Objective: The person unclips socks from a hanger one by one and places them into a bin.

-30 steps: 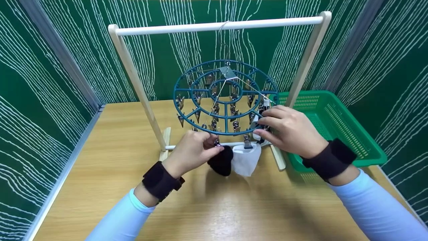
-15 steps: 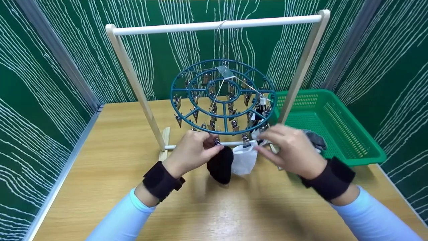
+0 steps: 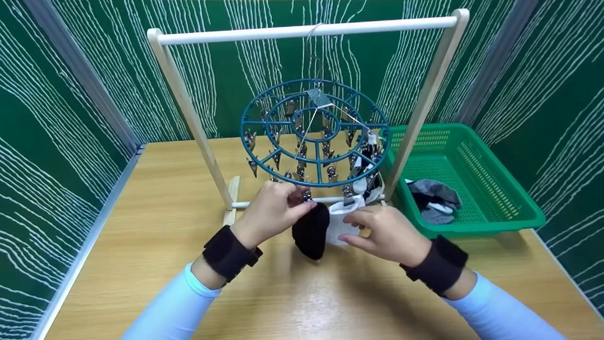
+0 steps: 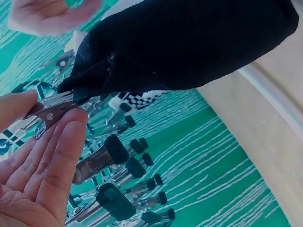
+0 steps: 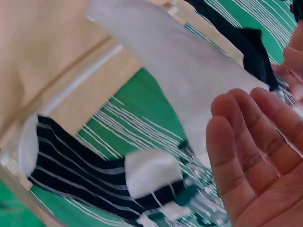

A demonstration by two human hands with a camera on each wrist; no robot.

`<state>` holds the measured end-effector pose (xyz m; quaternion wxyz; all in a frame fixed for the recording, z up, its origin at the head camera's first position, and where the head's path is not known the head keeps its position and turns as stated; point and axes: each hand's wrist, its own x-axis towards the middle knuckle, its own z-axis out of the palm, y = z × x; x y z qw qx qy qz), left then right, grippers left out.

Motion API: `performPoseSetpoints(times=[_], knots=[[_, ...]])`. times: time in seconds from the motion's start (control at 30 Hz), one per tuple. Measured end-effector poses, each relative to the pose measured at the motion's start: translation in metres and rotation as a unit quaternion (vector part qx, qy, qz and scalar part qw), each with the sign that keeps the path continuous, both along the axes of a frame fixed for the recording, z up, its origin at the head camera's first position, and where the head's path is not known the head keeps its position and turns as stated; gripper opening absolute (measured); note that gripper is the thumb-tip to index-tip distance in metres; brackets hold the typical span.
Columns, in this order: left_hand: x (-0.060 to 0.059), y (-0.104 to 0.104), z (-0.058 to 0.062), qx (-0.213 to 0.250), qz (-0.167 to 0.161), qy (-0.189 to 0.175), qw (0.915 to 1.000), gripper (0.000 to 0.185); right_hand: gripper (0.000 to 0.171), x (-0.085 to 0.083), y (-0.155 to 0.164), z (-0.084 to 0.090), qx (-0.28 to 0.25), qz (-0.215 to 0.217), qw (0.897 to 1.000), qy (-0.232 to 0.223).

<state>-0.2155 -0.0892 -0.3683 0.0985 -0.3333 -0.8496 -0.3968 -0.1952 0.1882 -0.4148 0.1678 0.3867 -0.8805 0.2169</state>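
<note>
Left hand (image 3: 271,211) pinches a metal clip (image 4: 49,109) at the front rim of the round teal clip hanger (image 3: 315,133), the grip closed on it; the black sock (image 3: 310,230) hangs from that clip above the counter (image 3: 155,226). Right hand (image 3: 384,233), fingers relaxed and released, sits just beside the white sock (image 3: 340,222). The green basket (image 3: 490,189) stands right of the rack post; bare counter lies left and front.

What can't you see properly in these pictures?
- Head view: the left hand covers the clip holding the black sock.
- Head view: the right hand hides part of the white sock.
- Head view: the socks in the green basket are heaped, so their number is unclear.
- Right wrist view: the clips are blurred.
</note>
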Motion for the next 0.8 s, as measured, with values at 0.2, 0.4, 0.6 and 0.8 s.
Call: performPoseSetpoints(times=[0.2,0.4,0.6,0.8], knots=[[-0.001,-0.001,-0.001,0.004,0.003,-0.006,1.0,0.016,0.029,-0.008,-0.008,-0.015,0.003,0.006,0.996,-0.094],[0.0,0.0,-0.001,0.009,0.0,0.006,0.9999,0.017,0.031,-0.016,-0.017,-0.029,-0.014,0.004,0.988,-0.157],[0.0,0.002,-0.001,0.006,0.003,0.004,1.0,0.013,0.049,-0.023,-0.03,-0.039,-0.067,0.02,0.976,-0.205],[0.0,0.003,-0.001,0.007,0.002,0.009,0.9999,0.014,0.062,-0.026,-0.038,-0.046,-0.112,0.032,0.97,-0.215]])
